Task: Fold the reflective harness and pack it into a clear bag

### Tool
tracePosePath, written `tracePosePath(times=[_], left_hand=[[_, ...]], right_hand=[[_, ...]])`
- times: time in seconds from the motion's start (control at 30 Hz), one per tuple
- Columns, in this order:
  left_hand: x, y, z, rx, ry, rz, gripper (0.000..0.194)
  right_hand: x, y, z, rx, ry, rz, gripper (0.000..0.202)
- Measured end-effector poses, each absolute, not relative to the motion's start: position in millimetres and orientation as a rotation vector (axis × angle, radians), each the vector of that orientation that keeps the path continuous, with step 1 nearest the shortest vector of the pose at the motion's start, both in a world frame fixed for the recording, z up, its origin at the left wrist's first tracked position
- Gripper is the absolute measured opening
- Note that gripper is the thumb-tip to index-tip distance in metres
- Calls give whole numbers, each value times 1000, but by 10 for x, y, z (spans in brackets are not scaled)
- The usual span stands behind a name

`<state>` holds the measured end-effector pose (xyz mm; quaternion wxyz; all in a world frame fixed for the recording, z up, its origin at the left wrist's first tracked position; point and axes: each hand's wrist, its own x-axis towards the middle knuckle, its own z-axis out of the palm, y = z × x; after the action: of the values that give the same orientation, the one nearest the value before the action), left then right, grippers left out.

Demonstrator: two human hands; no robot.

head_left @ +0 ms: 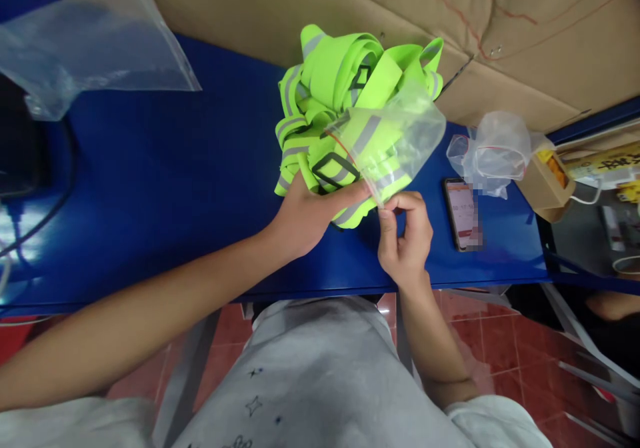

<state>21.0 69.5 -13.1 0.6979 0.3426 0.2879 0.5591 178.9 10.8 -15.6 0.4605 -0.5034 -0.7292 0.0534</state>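
Note:
A heap of neon yellow-green reflective straps [333, 68] with grey stripes and black buckles sits in front of me. A clear zip bag [420, 131] with a red line along its opening lies over the right part of the heap. My right hand [407, 231] pinches the bag's near corner between thumb and fingertips. My left hand [310, 215] is at the near side of the straps, one digit stretched along the bag's opening edge and gripping there. Its other fingers are partly hidden by the straps.
A larger clear bag [130, 41] lies at the far left above a dark object with a cable. To the right are a phone [461, 215], crumpled clear bags [500, 148] and a small cardboard box [545, 178]. Large cardboard [240, 8] borders the blue table [165, 188] behind.

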Motion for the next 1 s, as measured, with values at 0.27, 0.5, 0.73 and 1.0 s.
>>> tracePosePath(times=[0.27,0.5,0.73,1.0], left_hand=[[230,673,-203,1058,667,1216,42],[89,585,-171,1878,707,1252,39],[93,506,-247,2519,905,1136,17],[156,395,-275,2635,995,990,45]], right_hand=[[1805,-47,-174,-1334,-1716,168,5],[1830,-178,190,-1244,-1631,-86,26],[1692,-343,168,-1468,-1726,101,36],[1639,-323,-224,-1393,-1357,489,26]])
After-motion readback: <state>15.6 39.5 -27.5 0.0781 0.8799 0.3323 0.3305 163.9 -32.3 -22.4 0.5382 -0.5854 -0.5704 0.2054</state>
